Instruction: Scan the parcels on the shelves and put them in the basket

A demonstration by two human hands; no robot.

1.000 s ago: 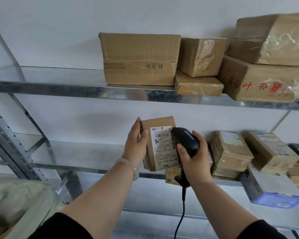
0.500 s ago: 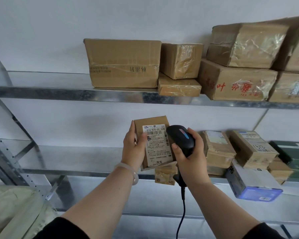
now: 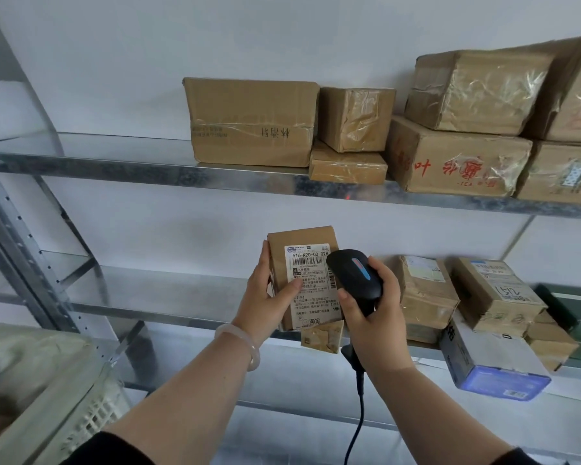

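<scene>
My left hand (image 3: 267,298) grips a small brown parcel (image 3: 299,243) upright in front of the middle shelf, its white shipping label facing me. My right hand (image 3: 373,317) holds a black corded barcode scanner (image 3: 354,273), whose head sits against the label's right edge. A small red light spot shows on the upper shelf's front edge (image 3: 348,196). Part of a white lattice basket (image 3: 94,417) shows at the lower left, partly covered by a pale bag.
The upper shelf (image 3: 148,166) carries several taped cardboard boxes (image 3: 252,122). On the middle shelf (image 3: 168,307), right of my hands, lie more labelled parcels (image 3: 497,297) and a blue-ended box (image 3: 497,367) jutting over the edge. A metal upright (image 3: 17,250) stands at left.
The view has shifted so the shelves appear further left. The parcel and scanner stay together in my hands, with the parcel tilted slightly more upright.
</scene>
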